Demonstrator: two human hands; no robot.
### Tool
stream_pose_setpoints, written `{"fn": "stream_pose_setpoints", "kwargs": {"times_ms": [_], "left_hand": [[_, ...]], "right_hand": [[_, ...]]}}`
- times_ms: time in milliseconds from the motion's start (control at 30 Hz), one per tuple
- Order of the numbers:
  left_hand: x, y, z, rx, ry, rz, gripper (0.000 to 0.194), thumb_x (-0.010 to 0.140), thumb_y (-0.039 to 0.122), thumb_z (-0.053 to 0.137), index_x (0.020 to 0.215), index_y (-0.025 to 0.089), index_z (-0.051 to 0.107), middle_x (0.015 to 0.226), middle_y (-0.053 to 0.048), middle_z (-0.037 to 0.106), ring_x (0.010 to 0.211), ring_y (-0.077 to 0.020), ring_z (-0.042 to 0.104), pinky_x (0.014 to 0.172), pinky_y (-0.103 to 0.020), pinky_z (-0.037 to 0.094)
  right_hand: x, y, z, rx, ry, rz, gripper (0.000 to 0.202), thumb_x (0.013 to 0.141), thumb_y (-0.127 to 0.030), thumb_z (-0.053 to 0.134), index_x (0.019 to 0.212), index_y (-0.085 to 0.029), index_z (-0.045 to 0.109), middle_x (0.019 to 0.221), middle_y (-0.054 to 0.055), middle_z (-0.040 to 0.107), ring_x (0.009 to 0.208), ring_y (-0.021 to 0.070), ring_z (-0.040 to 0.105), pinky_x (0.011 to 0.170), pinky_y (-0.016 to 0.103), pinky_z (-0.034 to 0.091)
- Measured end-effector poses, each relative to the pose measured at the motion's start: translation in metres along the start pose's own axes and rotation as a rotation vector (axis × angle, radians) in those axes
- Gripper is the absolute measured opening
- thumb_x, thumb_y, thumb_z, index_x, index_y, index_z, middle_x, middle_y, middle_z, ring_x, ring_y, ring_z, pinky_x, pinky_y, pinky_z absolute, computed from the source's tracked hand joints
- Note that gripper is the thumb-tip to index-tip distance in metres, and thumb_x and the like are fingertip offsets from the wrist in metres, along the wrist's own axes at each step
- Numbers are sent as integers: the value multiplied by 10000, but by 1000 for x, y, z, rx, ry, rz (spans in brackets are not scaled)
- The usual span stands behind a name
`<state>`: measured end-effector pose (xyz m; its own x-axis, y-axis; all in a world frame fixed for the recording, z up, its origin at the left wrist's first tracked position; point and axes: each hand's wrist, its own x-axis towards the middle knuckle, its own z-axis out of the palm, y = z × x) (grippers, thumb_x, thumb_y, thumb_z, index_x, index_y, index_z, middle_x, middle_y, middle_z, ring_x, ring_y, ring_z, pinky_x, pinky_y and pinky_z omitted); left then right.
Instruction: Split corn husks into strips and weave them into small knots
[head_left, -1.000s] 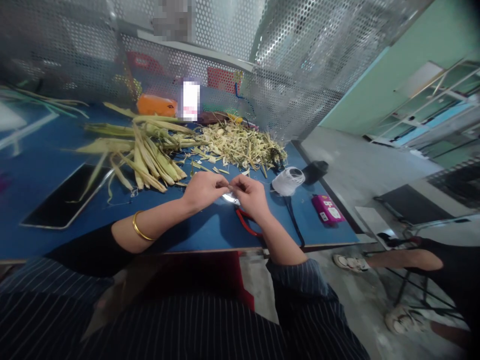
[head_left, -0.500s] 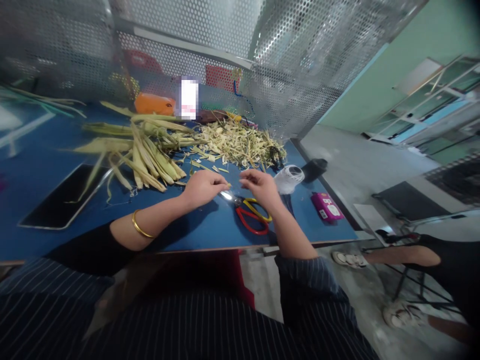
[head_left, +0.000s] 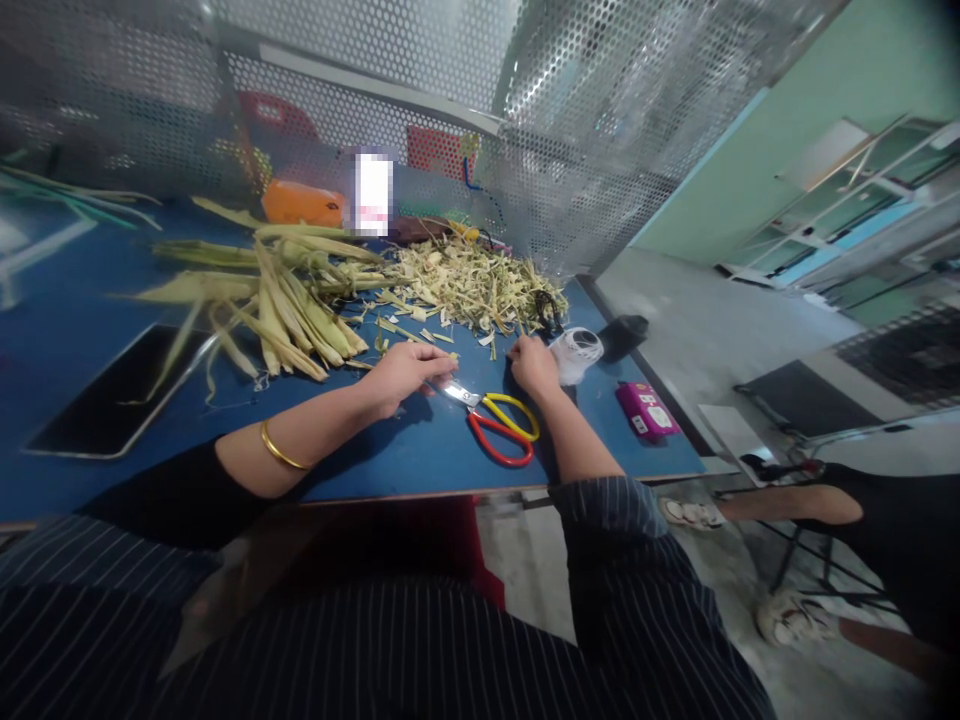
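My left hand [head_left: 412, 378] is closed in a pinch on a small pale-green piece [head_left: 453, 358] at its fingertips. Just right of it lie scissors [head_left: 480, 405] with one red and one yellow handle, their blades pointing toward that hand. My right hand [head_left: 534, 364] rests low over the blue table with its fingers pressed together; what it holds, if anything, is too small to name. Beyond both hands is a wide heap of pale cut pieces [head_left: 465, 285]. Long dried husk leaves [head_left: 292, 310] lie in a bunch to the left.
A white thread spool [head_left: 576, 352] and a black one [head_left: 624, 337] stand right of my right hand, near a purple packet [head_left: 648, 412]. A dark flat tablet [head_left: 112, 400] lies left. Behind are an orange packet [head_left: 304, 204] and a perforated metal screen [head_left: 375, 90]. A person's legs show at right.
My right hand has moved a little right, away from my left hand and down toward the table, and its fingers have curled in. My left hand still pinches the small piece.
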<state>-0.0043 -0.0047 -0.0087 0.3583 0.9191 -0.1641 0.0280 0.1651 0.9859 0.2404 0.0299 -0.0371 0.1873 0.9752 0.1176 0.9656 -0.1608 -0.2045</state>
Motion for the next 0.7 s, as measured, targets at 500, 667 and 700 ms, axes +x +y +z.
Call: {"fn": "stream_pose_setpoints", "kwargs": {"times_ms": [500, 667, 700], "left_hand": [[3, 2, -3, 12, -3, 44, 195, 774, 335, 675, 764, 141, 658, 786, -43, 651, 649, -99, 563, 475, -192, 353], [3, 8, -4, -7, -66, -33, 175, 815, 289, 635, 787, 120, 669, 586, -2, 575, 459, -69, 455, 411, -194, 299], [4, 8, -5, -17, -106, -50, 176, 820, 284, 630, 766, 120, 662, 557, 5, 558, 428, -64, 423, 403, -198, 296]], "right_hand": [[-68, -41, -28, -190, 188, -410, 295, 915, -185, 346, 1150, -162, 522, 792, 85, 685, 695, 218, 605, 589, 301, 276], [-101, -68, -25, -195, 151, -760, 190, 868, -164, 416, 979, -147, 570, 792, 86, 654, 753, 219, 575, 674, 325, 344], [-106, -72, -24, -180, 139, -835, 181, 874, -169, 416, 963, -148, 572, 799, 84, 649, 764, 218, 570, 688, 329, 355]]}}
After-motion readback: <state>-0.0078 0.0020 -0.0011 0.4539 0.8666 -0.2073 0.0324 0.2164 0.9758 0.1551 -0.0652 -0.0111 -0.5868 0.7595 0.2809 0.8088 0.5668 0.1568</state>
